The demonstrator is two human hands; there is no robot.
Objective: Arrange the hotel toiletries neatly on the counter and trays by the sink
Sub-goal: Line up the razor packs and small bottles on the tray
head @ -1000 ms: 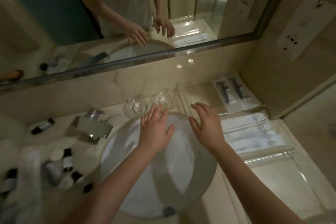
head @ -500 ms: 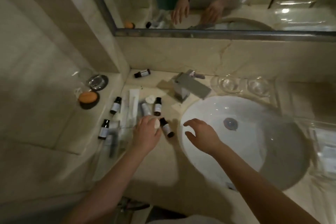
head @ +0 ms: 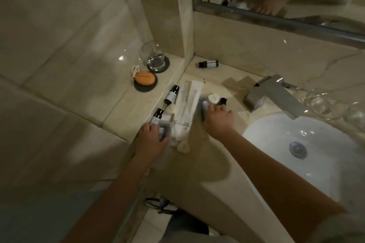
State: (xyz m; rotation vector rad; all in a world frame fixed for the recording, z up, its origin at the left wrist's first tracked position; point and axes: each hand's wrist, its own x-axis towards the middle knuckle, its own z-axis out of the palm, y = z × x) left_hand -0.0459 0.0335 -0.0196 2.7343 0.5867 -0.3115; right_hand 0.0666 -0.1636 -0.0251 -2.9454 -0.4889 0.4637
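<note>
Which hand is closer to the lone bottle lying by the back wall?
Right. The right hand is in front of the bottle, almost in line with it. The left hand is farther forward and off to the left.

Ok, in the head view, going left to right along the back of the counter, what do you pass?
orange soap → small dark-capped bottle → bottle lying by the back wall → faucet → clear glass beside the basin
</note>
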